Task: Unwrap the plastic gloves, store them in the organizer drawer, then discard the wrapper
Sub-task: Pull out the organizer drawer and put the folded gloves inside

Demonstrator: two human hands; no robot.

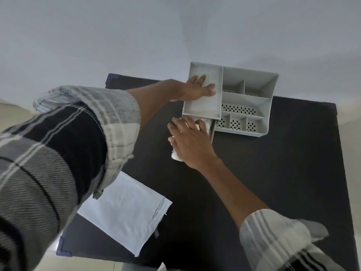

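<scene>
A grey plastic organizer (259, 106) with several compartments stands at the far side of the black table (273, 173). My left hand (195, 89) lies flat, fingers spread, on the organizer's left top tray. Below that tray the drawer (213, 130) is pulled out toward me. My right hand (187, 139) presses down on the clear plastic gloves (175, 156), which lie in the drawer and spill over its near edge. The flat white wrapper (125, 208) lies empty on the table's near left part, under my left sleeve.
The table's left corners carry purple edge guards (63, 249). A pale floor shows around the table, and a grey wall rises behind the organizer. Bare black tabletop stretches to the right of my right arm.
</scene>
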